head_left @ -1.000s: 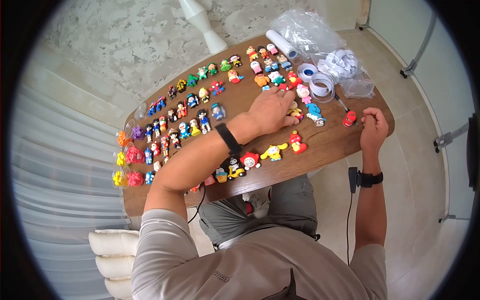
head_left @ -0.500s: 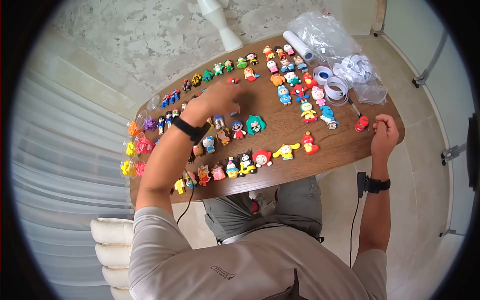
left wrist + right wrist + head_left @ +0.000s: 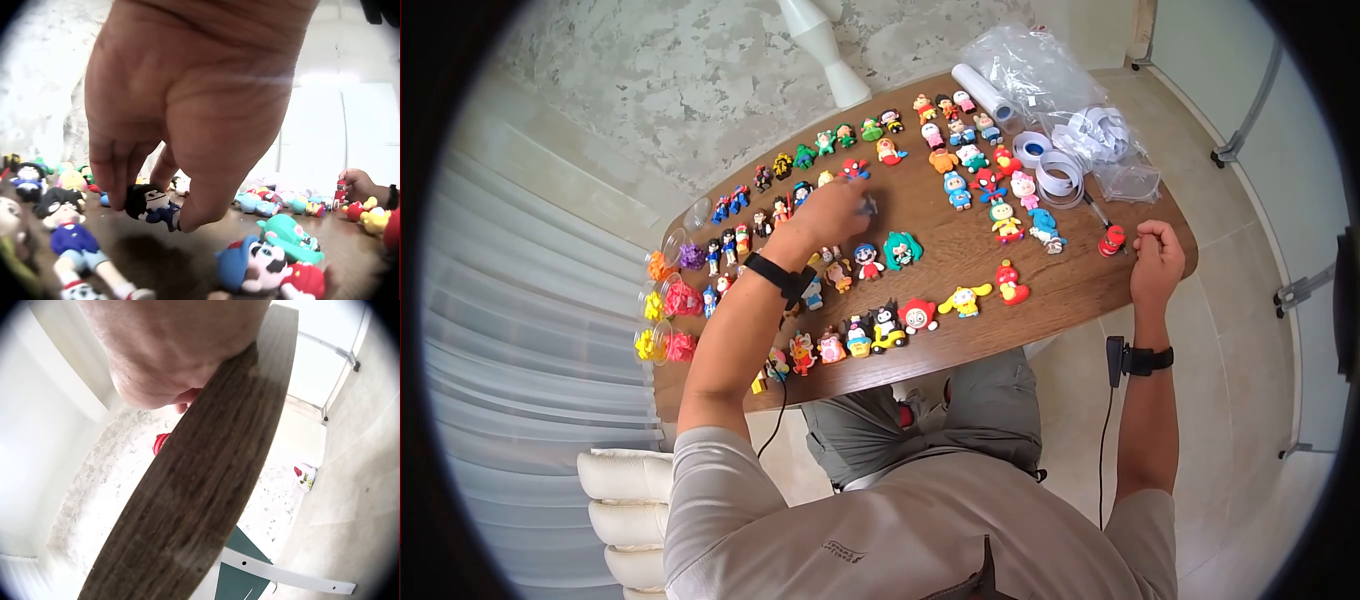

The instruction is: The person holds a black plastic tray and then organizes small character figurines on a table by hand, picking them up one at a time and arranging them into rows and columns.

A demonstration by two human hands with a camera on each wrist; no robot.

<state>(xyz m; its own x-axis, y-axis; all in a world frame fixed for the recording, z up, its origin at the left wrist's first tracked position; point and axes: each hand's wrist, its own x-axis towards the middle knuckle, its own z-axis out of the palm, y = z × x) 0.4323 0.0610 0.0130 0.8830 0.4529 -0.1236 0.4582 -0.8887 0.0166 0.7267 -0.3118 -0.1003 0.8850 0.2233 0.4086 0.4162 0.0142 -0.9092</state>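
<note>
My left hand is over the middle of the table, palm down. In the left wrist view it pinches a small figurine with black hair and a dark blue outfit, tilted sideways between thumb and fingers. A figurine in a blue shirt and light shorts lies left of the hand. Close on its right lie a blue-capped figurine in red and a teal-haired figurine. My right hand rests at the table's right edge, fingers loosely curled and holding nothing, beside a red figure.
Rows of figurines cover the left side of the wooden table, with another group including a red-and-blue figurine on the right. Tape rolls, a paper roll and clear plastic bags lie at the back right. Cups of colored pieces stand far left.
My left hand has moved left from the right-hand figurine group, where a red-and-blue figurine now shows, and pinches a dark blue figurine. My right hand stays at the table's edge.
</note>
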